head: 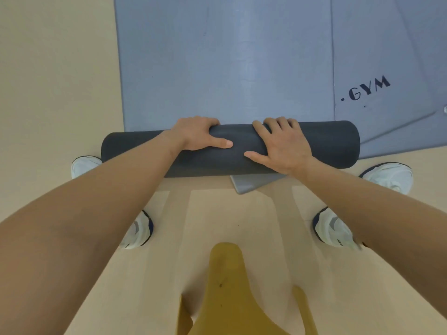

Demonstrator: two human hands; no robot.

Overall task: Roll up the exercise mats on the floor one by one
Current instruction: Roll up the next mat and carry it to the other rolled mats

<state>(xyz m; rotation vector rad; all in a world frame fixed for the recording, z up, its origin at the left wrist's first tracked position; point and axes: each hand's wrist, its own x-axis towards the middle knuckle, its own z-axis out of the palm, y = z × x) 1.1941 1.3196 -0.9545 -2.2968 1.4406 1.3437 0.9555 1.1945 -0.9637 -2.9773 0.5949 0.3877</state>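
Mat roll [326,146], fingers [281,122] curled over its far side

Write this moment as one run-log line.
left hand: grips mat roll | right hand: grips mat roll | flat part: unrolled ahead | second mat: flat

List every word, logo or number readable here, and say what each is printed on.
"GYM": dark capitals with a dot before them, on the flat blue-grey mat at the right; nothing more is readable before the dot.
Small dark mark on the nearer white shoe at the right: too blurred to read.
Dark rolled mat: no text shows.
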